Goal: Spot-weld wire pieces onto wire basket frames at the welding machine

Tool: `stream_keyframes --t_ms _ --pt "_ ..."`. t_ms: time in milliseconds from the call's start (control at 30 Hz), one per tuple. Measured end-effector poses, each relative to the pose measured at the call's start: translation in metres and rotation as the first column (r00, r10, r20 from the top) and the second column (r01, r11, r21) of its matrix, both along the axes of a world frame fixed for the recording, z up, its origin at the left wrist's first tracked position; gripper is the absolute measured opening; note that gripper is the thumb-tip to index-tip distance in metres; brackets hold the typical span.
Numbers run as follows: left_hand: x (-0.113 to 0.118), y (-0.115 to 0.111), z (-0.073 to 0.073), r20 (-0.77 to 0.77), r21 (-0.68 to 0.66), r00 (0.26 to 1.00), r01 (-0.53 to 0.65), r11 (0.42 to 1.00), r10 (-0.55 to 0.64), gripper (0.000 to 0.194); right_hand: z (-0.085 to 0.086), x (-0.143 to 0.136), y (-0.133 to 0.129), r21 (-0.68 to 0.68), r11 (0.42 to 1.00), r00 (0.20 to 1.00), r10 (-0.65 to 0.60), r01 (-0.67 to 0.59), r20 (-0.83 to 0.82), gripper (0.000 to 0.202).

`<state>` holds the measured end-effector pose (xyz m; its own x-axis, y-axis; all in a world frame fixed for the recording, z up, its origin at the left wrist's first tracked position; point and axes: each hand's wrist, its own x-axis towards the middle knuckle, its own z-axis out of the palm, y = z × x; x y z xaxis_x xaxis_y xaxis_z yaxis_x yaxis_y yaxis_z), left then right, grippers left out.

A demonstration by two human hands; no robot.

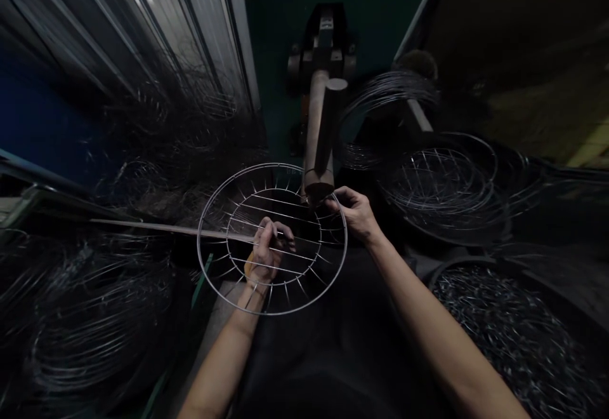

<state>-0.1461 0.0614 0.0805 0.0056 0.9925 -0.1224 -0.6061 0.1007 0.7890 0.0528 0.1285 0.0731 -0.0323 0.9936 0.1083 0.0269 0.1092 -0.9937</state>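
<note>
A round wire rack (273,313), with a double outer rim, an inner ring, parallel cross bars and short prongs, hangs tilted beneath the thick metal electrode arm (318,152) of what looks like a spot welder. My left hand (269,247) reaches in under the rack, its fingers curled at the cross bars and closed on them. At the rack's right rim, my right hand (354,212) is closed in a pinch right beside the electrode tip. Its fingertips are partly hidden there, and what they pinch cannot be made out.
A bin of small bent metal pieces (504,336) stands at the lower right. Behind it lie stacked wire rings (442,181) and a wire coil (394,86). Tangled wire frames (95,336) fill the lower left. A thin flat bar (157,226) extends leftward from behind the rack.
</note>
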Motion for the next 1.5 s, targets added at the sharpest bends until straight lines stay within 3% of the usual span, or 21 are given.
stream_keyframes --t_ms 167,367,500,667,867,967,1033,1167,1333,1500 --pt "0.000 0.002 0.002 -0.040 0.001 0.998 -0.055 0.998 0.055 0.035 0.001 -0.006 0.000 -0.025 1.000 0.999 0.016 -0.017 -0.048 0.035" --pt "0.012 0.002 0.009 -0.031 0.026 0.990 -0.136 0.990 0.136 0.032 0.015 0.007 -0.028 -0.002 0.998 0.997 -0.067 0.067 0.044 0.038" --pt "0.024 -0.003 0.005 -0.027 0.045 0.976 -0.213 0.976 0.215 0.028 0.006 0.026 -0.040 -0.066 0.994 0.995 -0.084 0.088 0.058 0.037" --pt "0.030 -0.002 -0.010 -0.022 0.046 0.969 -0.247 0.968 0.248 0.026 -0.010 0.036 -0.034 -0.095 0.993 0.997 -0.065 0.069 0.046 0.038" --pt "0.020 0.001 -0.021 0.062 0.070 0.987 -0.152 0.986 0.147 0.024 -0.015 0.040 -0.037 -0.136 0.984 0.992 -0.118 0.112 -0.036 0.038" --pt "0.014 0.004 -0.015 0.102 0.078 0.995 -0.017 0.997 0.009 0.029 -0.013 0.044 -0.037 -0.143 0.982 0.990 -0.133 0.124 -0.048 0.038" --pt "0.014 0.006 -0.007 0.102 0.060 0.995 0.014 0.998 -0.020 0.031 -0.010 0.045 -0.032 -0.133 0.984 0.992 -0.125 0.120 -0.031 0.038" --pt "0.020 0.006 0.005 0.076 0.000 0.994 -0.084 0.996 0.084 0.030 0.002 0.038 -0.015 -0.088 0.993 0.997 -0.076 0.076 0.014 0.035" --pt "0.026 0.004 0.001 0.066 -0.039 0.992 -0.101 0.994 0.103 0.026 0.011 0.033 -0.010 -0.066 0.995 0.995 -0.065 0.070 0.078 0.035" --pt "0.037 0.003 0.003 0.066 0.015 0.987 -0.146 0.989 0.144 0.022 0.012 0.043 -0.016 -0.062 0.994 0.985 -0.085 0.095 0.149 0.035"
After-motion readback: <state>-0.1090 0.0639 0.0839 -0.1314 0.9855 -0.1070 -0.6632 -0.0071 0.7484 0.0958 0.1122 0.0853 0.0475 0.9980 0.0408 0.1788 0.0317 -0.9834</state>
